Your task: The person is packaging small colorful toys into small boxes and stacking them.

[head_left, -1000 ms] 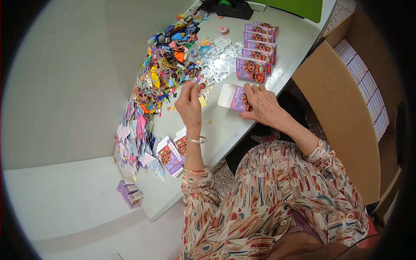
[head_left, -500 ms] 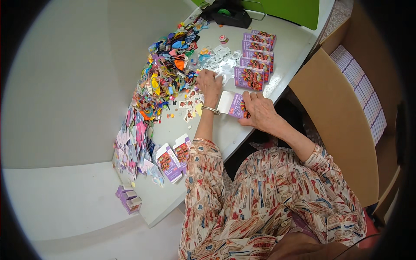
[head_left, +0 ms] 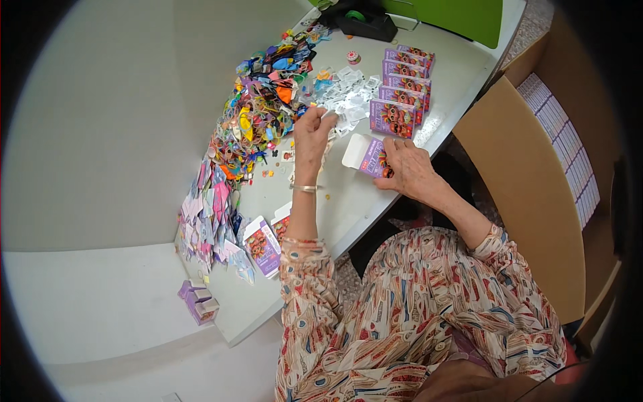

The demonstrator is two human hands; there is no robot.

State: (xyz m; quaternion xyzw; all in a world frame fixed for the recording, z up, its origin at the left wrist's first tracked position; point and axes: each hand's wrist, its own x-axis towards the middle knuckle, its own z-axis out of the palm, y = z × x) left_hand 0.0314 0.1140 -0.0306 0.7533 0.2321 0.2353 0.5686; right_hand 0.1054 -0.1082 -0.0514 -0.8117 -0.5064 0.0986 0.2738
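Note:
My right hand (head_left: pixel 412 171) grips a small purple-and-white carton (head_left: pixel 370 159) with red cartoon pictures, its white flap end open toward the left. The carton is held just above the table's front edge. My left hand (head_left: pixel 311 137), with a bracelet at the wrist, is closed in a pinch beside a pile of small white slips (head_left: pixel 355 94). A whitish bit shows at its fingertips, but I cannot make out what they hold. Under and left of that hand lie small picture stickers (head_left: pixel 287 155) and tiny colourful pieces.
Colourful small accessories (head_left: pixel 258 114) are heaped along the wall, with shiny foil pieces (head_left: pixel 207 214) nearer. Cartons (head_left: pixel 392 118) stand in a row at right; open cartons (head_left: pixel 262 244) lie at left. A black tape dispenser (head_left: pixel 365 25) sits behind. A big cardboard box (head_left: pixel 519 194) flanks the table.
My left hand has lifted and drawn slightly left, its fingers now pinched together. The carton in my right hand has tilted a little. The whole view has shifted slightly.

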